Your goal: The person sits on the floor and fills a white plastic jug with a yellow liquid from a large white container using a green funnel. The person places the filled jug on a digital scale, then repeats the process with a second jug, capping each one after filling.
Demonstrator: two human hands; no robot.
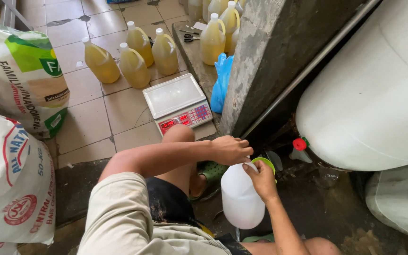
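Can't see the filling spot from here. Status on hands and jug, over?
Left hand on top of empty white jug. Right hand gripping jug's neck beside green funnel. Red tap on big white tank close by, nothing between.

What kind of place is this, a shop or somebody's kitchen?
Probably a small shop or storeroom selling liquid by weight: jugs of yellow liquid stand on the tiled floor beside a digital weighing scale, printed sacks are stacked nearby, and a big white tank has a red tap.
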